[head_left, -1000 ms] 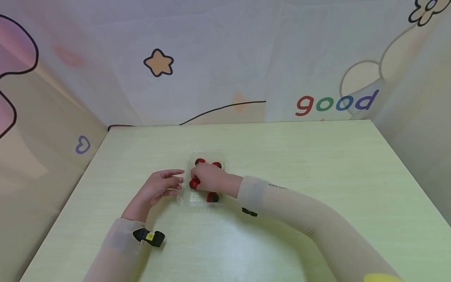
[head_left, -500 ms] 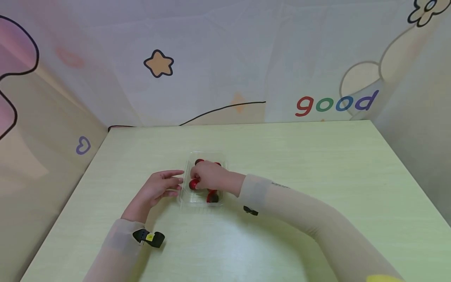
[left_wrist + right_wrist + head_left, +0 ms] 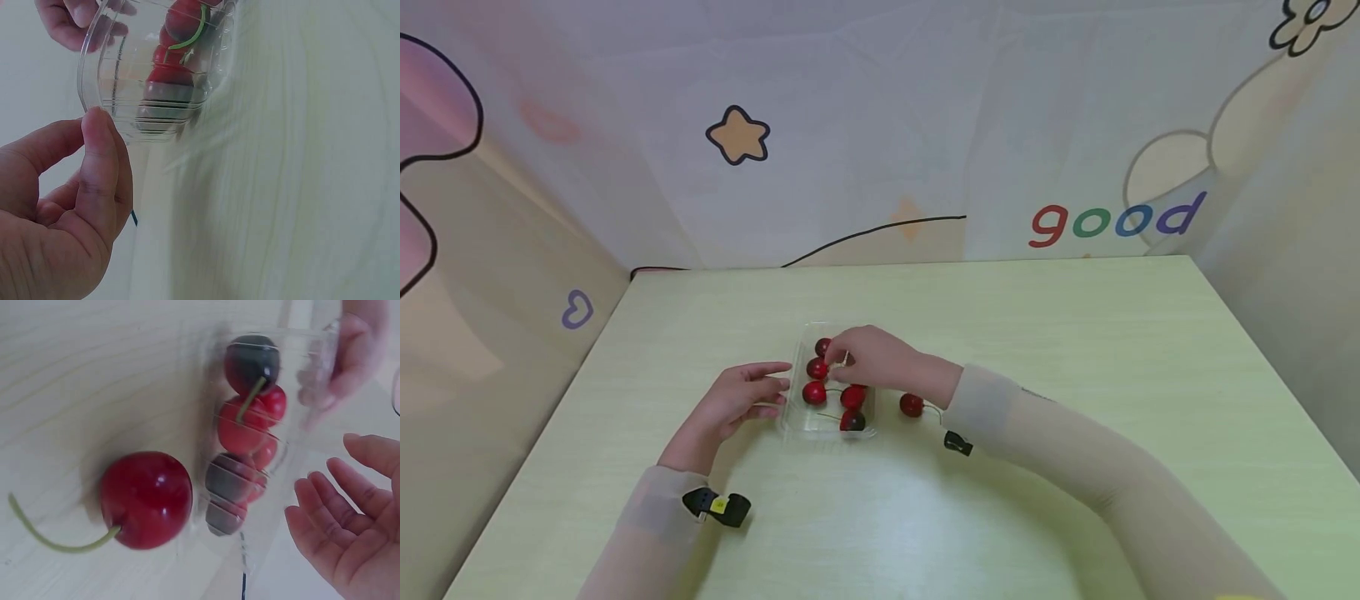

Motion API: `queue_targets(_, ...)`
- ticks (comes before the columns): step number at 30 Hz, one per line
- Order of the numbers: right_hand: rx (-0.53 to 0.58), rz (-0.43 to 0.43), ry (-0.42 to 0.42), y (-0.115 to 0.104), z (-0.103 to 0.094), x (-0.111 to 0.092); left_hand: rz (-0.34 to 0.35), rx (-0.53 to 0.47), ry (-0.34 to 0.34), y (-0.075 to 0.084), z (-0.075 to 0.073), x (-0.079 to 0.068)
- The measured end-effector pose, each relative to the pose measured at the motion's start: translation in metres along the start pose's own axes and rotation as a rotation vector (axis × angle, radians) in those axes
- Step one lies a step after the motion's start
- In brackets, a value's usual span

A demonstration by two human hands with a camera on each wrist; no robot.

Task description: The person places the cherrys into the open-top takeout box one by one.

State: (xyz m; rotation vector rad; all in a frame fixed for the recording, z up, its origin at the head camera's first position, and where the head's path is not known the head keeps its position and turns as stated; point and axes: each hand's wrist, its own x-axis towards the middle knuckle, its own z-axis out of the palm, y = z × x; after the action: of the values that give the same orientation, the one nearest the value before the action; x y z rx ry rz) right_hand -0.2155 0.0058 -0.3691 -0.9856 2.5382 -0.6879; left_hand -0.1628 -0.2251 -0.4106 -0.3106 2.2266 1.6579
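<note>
A clear plastic box [image 3: 808,425] stands on the table with several red cherries [image 3: 814,393] in it, some with green stems. My left hand [image 3: 741,400] is at the box's left side, its extended fingertips right at the rim. Over the right part of the box hovers my right hand [image 3: 883,357], hiding part of the fruit beneath. The right wrist view shows its fingers [image 3: 337,515] spread and loosely bent, with nothing between them. One loose cherry [image 3: 912,406] lies on the table just right of the box, below my right wrist, its curved stem pointing right.
The pale green table [image 3: 1037,333] meets a printed cloth backdrop [image 3: 865,108] at its back edge and at both sides. A black strap device [image 3: 718,505] sits on my left wrist, and another [image 3: 958,442] on the right.
My right hand has drawn up and right from among the cherries, its fingers loosening. More cherries in the box and the loose one on the table now show. My left hand stays put.
</note>
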Motion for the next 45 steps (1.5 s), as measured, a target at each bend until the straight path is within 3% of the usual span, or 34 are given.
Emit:
queue_targets(12, 0.132, -0.005, 0.08, 0.02, -0.023, -0.044, -0.005, -0.002, 0.009, -0.001, -0.001, 0.0)
queue_targets(24, 0.166, 0.008, 0.219, 0.042, -0.015, -0.076, -0.003, -0.005, 0.009, -0.001, 0.001, 0.001)
queue_targets(32, 0.17, 0.07, 0.162, 0.058, -0.008, -0.089, 0.005, -0.011, -0.001, -0.001, 0.0, 0.001)
queue_targets(45, 0.186, 0.151, 0.096, 0.068, 0.008, -0.088, 0.001, -0.004, 0.001, -0.001, 0.0, 0.001)
